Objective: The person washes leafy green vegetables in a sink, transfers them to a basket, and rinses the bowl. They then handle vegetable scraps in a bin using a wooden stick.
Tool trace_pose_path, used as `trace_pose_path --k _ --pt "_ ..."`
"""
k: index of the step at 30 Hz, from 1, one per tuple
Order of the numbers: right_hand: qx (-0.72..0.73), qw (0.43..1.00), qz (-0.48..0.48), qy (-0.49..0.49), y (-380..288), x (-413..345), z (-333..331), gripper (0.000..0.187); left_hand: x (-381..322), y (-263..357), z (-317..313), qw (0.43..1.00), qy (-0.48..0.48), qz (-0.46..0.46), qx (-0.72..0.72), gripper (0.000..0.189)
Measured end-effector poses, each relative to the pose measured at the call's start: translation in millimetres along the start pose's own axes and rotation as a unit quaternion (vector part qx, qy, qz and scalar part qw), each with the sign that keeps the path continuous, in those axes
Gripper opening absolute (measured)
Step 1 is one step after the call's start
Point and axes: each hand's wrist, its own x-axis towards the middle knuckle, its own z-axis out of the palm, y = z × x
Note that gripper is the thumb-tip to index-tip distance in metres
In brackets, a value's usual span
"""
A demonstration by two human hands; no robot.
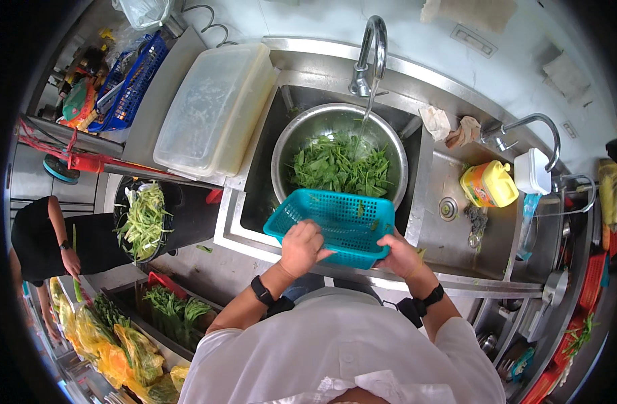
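A teal perforated plastic basket (341, 217) is tilted over the near edge of a stainless steel bowl (283, 136). My right hand (402, 255) grips the basket's near right corner, thumb over the rim. Curled at its near side, my left hand (302, 248) has the fingers over the rim and the thumb pointing right. A few green scraps cling to the basket's inner wall. In the bowl lie cut leafy greens (341, 164), with water running onto them from a curved chrome faucet (374, 55).
The bowl stands in a steel sink (260, 174). A lidded plastic bin (212, 108) is left of it. The right basin (432, 237) holds a yellow jug (487, 184) and steel wool (475, 219). At left, a co-worker (36, 237) stands near a tub of cut stalks (144, 219).
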Motion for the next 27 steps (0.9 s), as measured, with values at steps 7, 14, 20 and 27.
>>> trace_pose_path --k 7,14,20,27 --pt "-0.006 0.974 -0.199 0.104 26.0 -1.1 -70.7 0.067 -13.7 14.6 6.5 0.994 -0.069 -0.052 -0.071 0.041" --pt "0.156 0.919 -0.332 0.144 19.3 -28.2 -143.3 0.062 -19.4 19.5 7.0 0.994 -0.024 -0.1 -0.029 0.027" --pt "0.129 0.887 -0.329 0.298 18.2 32.7 -162.2 0.064 -40.9 51.4 18.1 0.989 -0.047 -0.138 -0.005 0.023" --pt "0.238 0.863 -0.331 0.298 16.4 87.3 -145.8 0.056 -92.1 100.8 20.2 0.972 -0.037 -0.231 0.024 0.02"
